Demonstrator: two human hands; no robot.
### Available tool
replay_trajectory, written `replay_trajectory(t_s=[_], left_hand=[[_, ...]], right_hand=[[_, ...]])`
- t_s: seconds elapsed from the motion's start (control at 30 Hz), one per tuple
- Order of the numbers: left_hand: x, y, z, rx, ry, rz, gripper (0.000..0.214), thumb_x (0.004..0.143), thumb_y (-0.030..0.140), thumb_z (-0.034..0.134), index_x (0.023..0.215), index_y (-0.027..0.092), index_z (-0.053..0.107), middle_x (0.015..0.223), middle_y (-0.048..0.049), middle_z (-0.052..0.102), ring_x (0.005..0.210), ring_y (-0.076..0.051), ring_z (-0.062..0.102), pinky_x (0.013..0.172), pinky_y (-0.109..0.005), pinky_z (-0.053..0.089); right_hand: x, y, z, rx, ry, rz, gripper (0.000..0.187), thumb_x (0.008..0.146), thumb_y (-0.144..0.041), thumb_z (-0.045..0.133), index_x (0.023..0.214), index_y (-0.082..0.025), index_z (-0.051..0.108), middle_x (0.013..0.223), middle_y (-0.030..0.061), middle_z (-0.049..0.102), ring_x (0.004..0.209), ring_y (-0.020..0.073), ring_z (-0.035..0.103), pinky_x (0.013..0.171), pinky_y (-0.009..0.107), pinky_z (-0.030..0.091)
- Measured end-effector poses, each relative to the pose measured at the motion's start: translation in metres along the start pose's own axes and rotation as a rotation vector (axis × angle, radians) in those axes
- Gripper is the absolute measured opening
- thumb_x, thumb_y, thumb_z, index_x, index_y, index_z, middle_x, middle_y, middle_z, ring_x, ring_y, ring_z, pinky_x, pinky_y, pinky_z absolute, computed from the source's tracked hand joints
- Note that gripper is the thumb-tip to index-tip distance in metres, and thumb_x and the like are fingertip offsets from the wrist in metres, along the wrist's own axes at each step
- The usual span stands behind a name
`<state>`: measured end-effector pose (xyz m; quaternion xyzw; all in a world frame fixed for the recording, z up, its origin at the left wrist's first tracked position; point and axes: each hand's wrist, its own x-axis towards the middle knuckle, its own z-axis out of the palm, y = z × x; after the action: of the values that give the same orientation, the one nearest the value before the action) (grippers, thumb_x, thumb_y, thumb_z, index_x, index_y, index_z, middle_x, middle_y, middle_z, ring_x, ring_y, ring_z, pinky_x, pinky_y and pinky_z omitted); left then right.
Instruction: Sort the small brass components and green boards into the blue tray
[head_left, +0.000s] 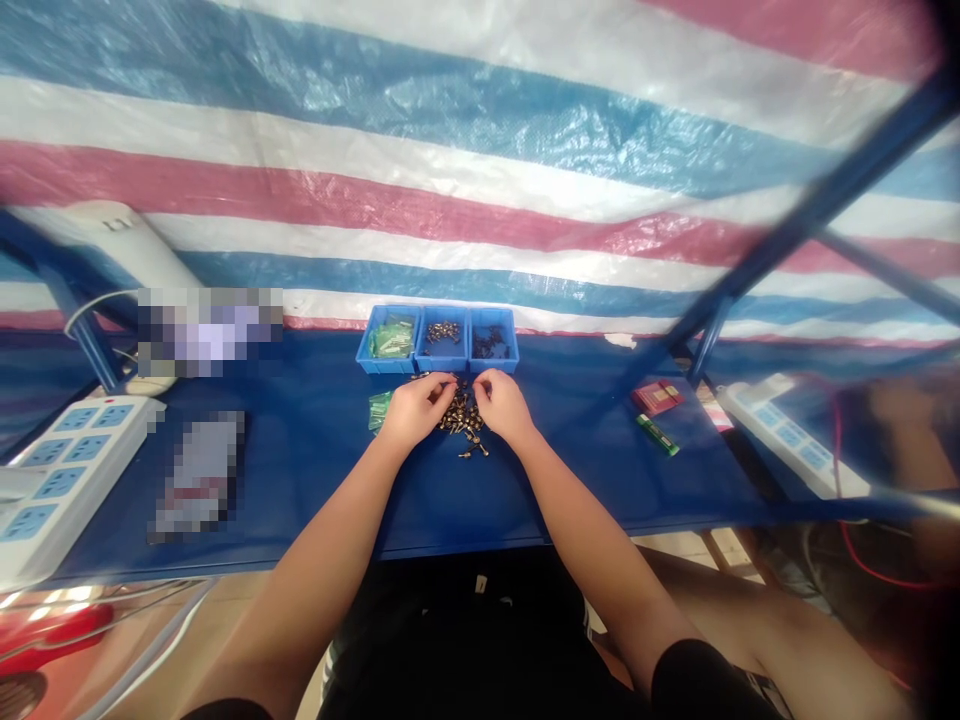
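Both my hands rest on a blue table around a heap of small dark metal parts. My left hand has its fingers curled in a pinch at the heap's left edge. My right hand is curled the same way at the heap's right edge. What each pinch holds is too small to make out. A small stack of green pieces lies just left of my left hand.
Three blue bins stand behind the heap, holding green pieces, metal parts and dark parts. White power strips lie at the left and right. A red box and green lighter sit right. Striped tarp hangs behind.
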<state>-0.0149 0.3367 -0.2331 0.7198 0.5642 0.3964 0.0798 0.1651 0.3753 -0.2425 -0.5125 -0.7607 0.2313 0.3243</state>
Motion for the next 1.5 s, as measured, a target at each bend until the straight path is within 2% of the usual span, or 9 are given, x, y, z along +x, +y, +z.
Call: replay_trajectory(t_s=[0.1, 0.2, 0.3, 0.47, 0.6, 0.83, 1.03, 1.2, 1.5], left_hand=[[0.000, 0.002, -0.001, -0.025, -0.026, 0.009, 0.026, 0.091, 0.039, 0.052, 0.100, 0.022, 0.069, 0.069, -0.0003, 0.066, 0.061, -0.013, 0.060, 0.064, -0.024, 0.048], [-0.001, 0.005, -0.002, -0.091, -0.075, 0.047, 0.026, 0.091, 0.037, 0.052, 0.101, 0.022, 0.070, 0.086, -0.0029, 0.071, 0.069, -0.014, 0.063, 0.068, -0.024, 0.050], [-0.002, 0.007, -0.003, -0.120, -0.097, 0.069, 0.028, 0.090, 0.037, 0.053, 0.108, 0.023, 0.069, 0.094, -0.0038, 0.072, 0.070, -0.013, 0.063, 0.068, -0.024, 0.051], [-0.002, 0.008, -0.006, -0.114, -0.157, 0.053, 0.033, 0.088, 0.042, 0.058, 0.113, 0.023, 0.066, 0.071, 0.0005, 0.065, 0.060, -0.012, 0.058, 0.062, -0.023, 0.049], [-0.001, 0.008, -0.007, -0.093, -0.169, 0.037, 0.033, 0.089, 0.044, 0.057, 0.114, 0.024, 0.066, 0.075, 0.0011, 0.067, 0.062, -0.012, 0.059, 0.063, -0.022, 0.048], [0.000, 0.006, -0.003, -0.123, -0.091, 0.034, 0.029, 0.094, 0.041, 0.050, 0.107, 0.023, 0.069, 0.106, -0.0035, 0.071, 0.088, -0.018, 0.067, 0.079, -0.026, 0.052], [0.000, 0.005, -0.003, -0.094, -0.048, -0.007, 0.028, 0.093, 0.041, 0.050, 0.102, 0.022, 0.069, 0.086, -0.0018, 0.071, 0.072, -0.015, 0.065, 0.069, -0.024, 0.050], [0.001, 0.002, -0.003, -0.091, -0.033, -0.027, 0.030, 0.092, 0.043, 0.053, 0.103, 0.021, 0.068, 0.068, 0.0013, 0.064, 0.059, -0.012, 0.057, 0.061, -0.023, 0.046], [0.001, 0.009, -0.007, -0.139, -0.080, -0.032, 0.030, 0.094, 0.043, 0.047, 0.097, 0.021, 0.067, 0.088, -0.0023, 0.070, 0.075, -0.015, 0.064, 0.069, -0.024, 0.047]], right_hand=[[0.001, -0.001, 0.001, 0.267, 0.008, 0.004, 0.023, 0.091, -0.027, 0.046, 0.107, -0.021, 0.061, 0.093, 0.0030, 0.067, 0.081, 0.0155, 0.061, 0.079, 0.028, 0.048], [0.002, -0.004, 0.002, 0.475, -0.020, -0.002, 0.031, 0.091, -0.028, 0.046, 0.118, -0.023, 0.061, 0.104, 0.0033, 0.069, 0.088, 0.0149, 0.063, 0.084, 0.028, 0.049], [0.001, -0.009, 0.001, 0.632, -0.069, 0.024, 0.031, 0.091, -0.032, 0.047, 0.113, -0.023, 0.065, 0.111, 0.0042, 0.069, 0.092, 0.0154, 0.065, 0.084, 0.029, 0.050], [0.001, -0.013, 0.001, 0.758, -0.082, 0.139, 0.030, 0.085, -0.037, 0.056, 0.110, -0.022, 0.064, 0.095, 0.0042, 0.071, 0.086, 0.0167, 0.067, 0.075, 0.028, 0.053], [0.002, -0.010, 0.004, 0.830, -0.087, 0.209, 0.026, 0.081, -0.040, 0.063, 0.098, -0.021, 0.058, 0.082, 0.0020, 0.071, 0.079, 0.0169, 0.068, 0.071, 0.028, 0.053], [0.002, -0.008, 0.007, 0.842, -0.102, 0.199, 0.025, 0.078, -0.042, 0.065, 0.090, -0.022, 0.055, 0.074, -0.0003, 0.070, 0.073, 0.0171, 0.068, 0.067, 0.029, 0.052], [0.000, -0.009, 0.006, 0.708, -0.057, 0.040, 0.022, 0.082, -0.037, 0.064, 0.098, -0.021, 0.062, 0.084, 0.0030, 0.071, 0.080, 0.0181, 0.068, 0.077, 0.032, 0.054], [0.000, -0.009, 0.003, 0.632, -0.020, -0.011, 0.019, 0.084, -0.035, 0.061, 0.093, -0.020, 0.067, 0.087, 0.0048, 0.071, 0.080, 0.0184, 0.067, 0.074, 0.031, 0.054], [-0.001, -0.012, -0.001, 0.557, 0.016, -0.028, 0.022, 0.083, -0.036, 0.062, 0.097, -0.020, 0.069, 0.089, 0.0043, 0.072, 0.079, 0.0176, 0.066, 0.070, 0.029, 0.053]])
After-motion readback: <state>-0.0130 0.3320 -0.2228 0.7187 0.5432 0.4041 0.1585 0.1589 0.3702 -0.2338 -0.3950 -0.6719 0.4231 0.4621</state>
